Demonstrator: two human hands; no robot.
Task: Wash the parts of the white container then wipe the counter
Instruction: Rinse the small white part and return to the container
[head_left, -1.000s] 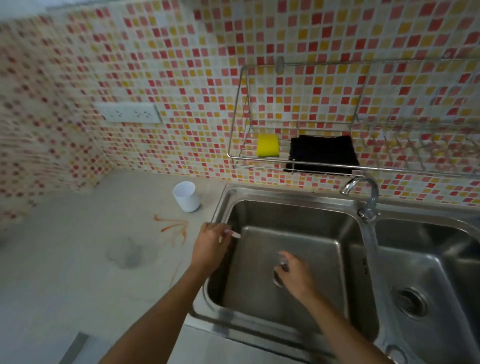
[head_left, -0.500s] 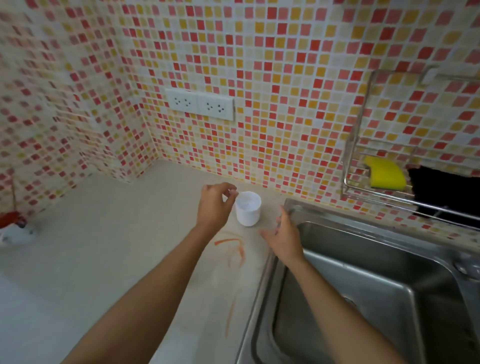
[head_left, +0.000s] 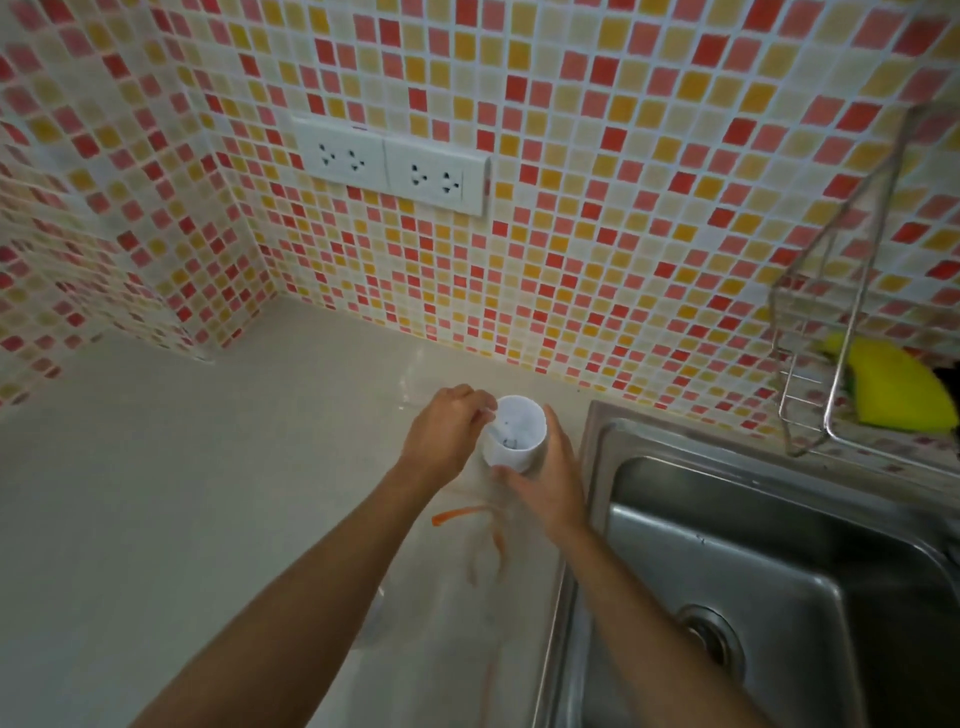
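Note:
A small white container (head_left: 515, 435) stands upright on the beige counter (head_left: 208, 493), just left of the sink. My right hand (head_left: 545, 486) grips it from the near right side, thumb on its front wall and fingers up along its right wall. My left hand (head_left: 447, 436) is at the container's left rim, fingers curled, pinching a small thin white part (head_left: 493, 423) that reaches into the opening. Something small and dark lies inside the container. An orange smear (head_left: 467, 515) streaks the counter just in front of it.
A steel sink (head_left: 737, 561) with a drain (head_left: 709, 636) fills the lower right. Above it a wire rack (head_left: 810, 374) on the tiled wall holds a yellow sponge (head_left: 896, 392). Two white sockets (head_left: 389, 169) sit on the wall behind the counter.
Both hands left the sink and moved up to the container. My right hand went from open beside it to gripping it, and my left hand brought the small part to the rim.

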